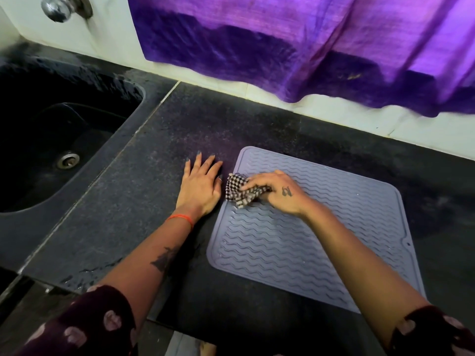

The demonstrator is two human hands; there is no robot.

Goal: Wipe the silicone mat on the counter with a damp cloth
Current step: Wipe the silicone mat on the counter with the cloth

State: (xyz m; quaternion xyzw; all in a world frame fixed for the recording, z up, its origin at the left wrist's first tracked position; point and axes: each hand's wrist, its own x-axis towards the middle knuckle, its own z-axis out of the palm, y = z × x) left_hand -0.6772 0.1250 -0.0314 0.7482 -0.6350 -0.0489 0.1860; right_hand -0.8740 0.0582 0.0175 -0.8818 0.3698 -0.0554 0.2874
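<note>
The grey-blue ridged silicone mat point(321, 227) lies flat on the dark stone counter point(144, 201), toward its front edge and well right of the sink point(51, 140), and my right hand point(277, 194) has its fingers curled round a bunched checked cloth point(240, 190), pressing it onto the mat's far left corner. My left hand point(199, 186) lies flat with straight fingers on the bare counter just beside the mat's left edge, gripping nothing. I judge the wiping to be underway with most left to do: a few wet glints show among the ridges, but the cloth sits at one corner and the middle, right side and near edge remain to be covered.
</note>
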